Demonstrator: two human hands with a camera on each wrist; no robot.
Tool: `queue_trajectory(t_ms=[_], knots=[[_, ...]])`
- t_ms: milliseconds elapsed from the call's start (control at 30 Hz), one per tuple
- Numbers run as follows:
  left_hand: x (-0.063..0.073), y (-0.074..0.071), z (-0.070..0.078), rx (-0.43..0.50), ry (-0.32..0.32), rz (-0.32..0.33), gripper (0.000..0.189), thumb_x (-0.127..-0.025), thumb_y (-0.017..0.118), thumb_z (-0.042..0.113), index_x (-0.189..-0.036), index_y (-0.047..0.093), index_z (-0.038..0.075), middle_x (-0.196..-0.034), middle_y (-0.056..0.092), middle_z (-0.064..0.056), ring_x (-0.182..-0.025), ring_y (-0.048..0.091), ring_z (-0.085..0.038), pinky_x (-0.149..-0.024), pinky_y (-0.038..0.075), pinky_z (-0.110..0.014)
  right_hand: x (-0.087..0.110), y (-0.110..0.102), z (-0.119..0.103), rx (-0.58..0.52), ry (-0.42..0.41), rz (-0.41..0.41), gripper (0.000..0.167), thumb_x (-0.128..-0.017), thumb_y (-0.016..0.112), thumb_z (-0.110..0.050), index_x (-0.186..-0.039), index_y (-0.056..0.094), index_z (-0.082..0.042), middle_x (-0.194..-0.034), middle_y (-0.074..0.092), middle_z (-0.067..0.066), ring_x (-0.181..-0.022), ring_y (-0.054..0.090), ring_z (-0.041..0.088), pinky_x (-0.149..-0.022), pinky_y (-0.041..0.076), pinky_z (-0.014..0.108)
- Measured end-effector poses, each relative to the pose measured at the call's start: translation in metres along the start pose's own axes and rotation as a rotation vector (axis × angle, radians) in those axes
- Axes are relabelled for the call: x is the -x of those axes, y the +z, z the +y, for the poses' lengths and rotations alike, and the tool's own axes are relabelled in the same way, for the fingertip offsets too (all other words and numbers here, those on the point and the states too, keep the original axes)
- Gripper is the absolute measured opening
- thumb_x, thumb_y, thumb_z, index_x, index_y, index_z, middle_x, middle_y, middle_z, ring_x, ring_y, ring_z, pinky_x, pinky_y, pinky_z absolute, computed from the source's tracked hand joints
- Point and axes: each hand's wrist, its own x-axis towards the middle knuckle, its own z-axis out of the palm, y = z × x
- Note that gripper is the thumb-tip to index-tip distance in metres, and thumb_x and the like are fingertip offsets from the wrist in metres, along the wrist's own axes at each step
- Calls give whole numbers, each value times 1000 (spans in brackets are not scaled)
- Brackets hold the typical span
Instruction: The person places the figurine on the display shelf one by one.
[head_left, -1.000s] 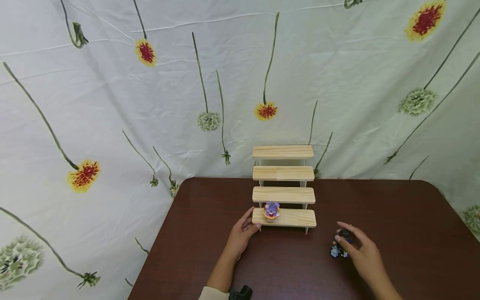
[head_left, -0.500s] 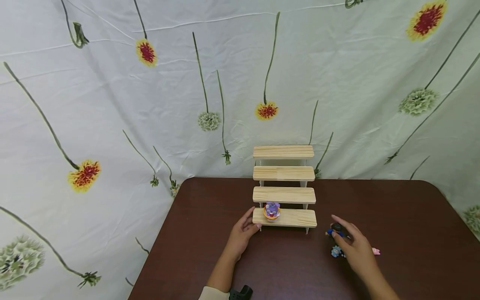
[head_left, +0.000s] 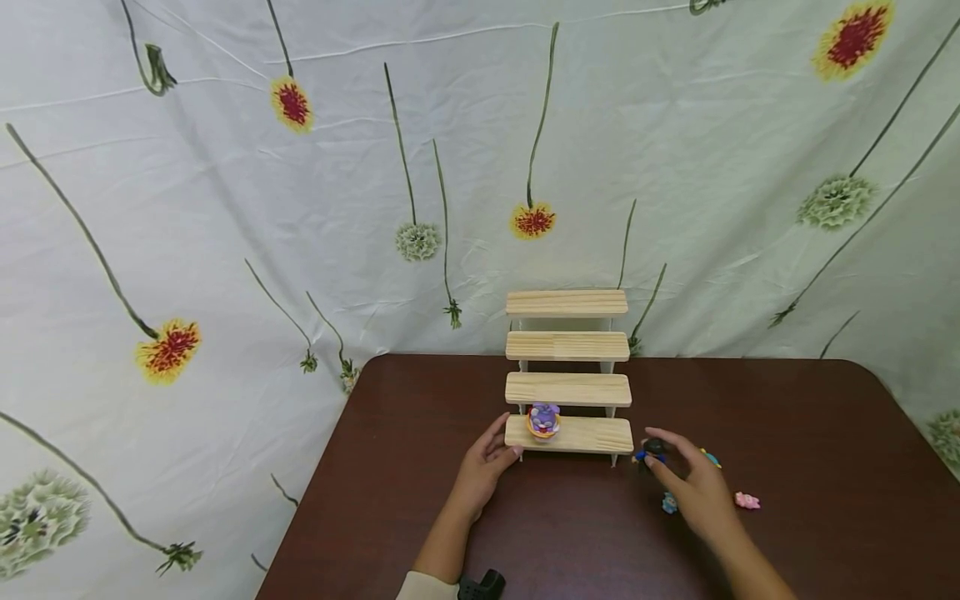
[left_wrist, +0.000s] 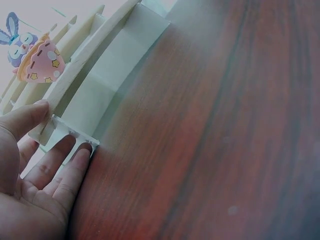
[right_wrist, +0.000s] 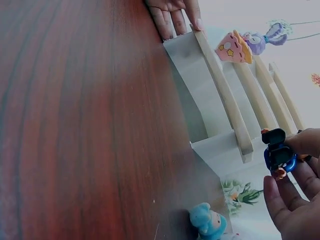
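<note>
A four-step wooden display stand (head_left: 592,435) with pale supports stands on the dark table. My left hand (head_left: 478,477) holds the left end of its lowest board, thumb (left_wrist: 31,117) against the board and fingers by the support. On that board, near the left end, sits a purple rabbit figurine (head_left: 543,422) in a pink, star-dotted cup (left_wrist: 46,64). Right of the stand, my right hand (head_left: 699,487) pinches a small black and blue figurine (right_wrist: 280,152) between thumb and fingers, raised off the table. The figurine's far side is hidden by the fingers.
A light-blue figurine (right_wrist: 206,221) sits on the table below my right hand. To the right lies a pink figurine (head_left: 747,500), and a yellow and teal piece (head_left: 710,457) shows behind the hand. A flowered cloth (head_left: 337,183) hangs behind the table.
My right hand has lifted the black and blue figurine and carried it left toward the stand, uncovering the pink figurine and the yellow and teal piece. The left hand stays put.
</note>
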Motion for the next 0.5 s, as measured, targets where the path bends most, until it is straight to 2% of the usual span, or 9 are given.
queue_trajectory(t_ms=[300, 400, 500], knots=[[-1, 0, -1, 11, 2, 0, 70, -96, 70, 19, -158, 38, 17, -141, 60, -21, -117, 67, -25, -101, 52, -34, -8, 8, -2, 75, 41, -29, 39, -95, 72, -16, -134, 65, -15, -119, 68, 3, -106, 54, -11, -91, 52, 19], [-1, 0, -2, 7, 0, 1, 69, -96, 70, 20, -157, 38, 18, -141, 60, -21, -117, 67, -25, -101, 52, -34, -10, 11, -2, 86, 32, -23, 40, -95, 72, -18, -135, 65, -16, -120, 69, 3, -110, 59, 0, -95, 55, 35], [-1, 0, -1, 6, 0, 1, 68, -96, 70, 20, -157, 38, 18, -140, 61, -21, -117, 67, -26, -100, 52, -33, -13, 14, -3, 99, 19, -13, 41, -95, 73, -18, -134, 65, -16, -120, 69, 3, -110, 60, 5, -94, 55, 36]])
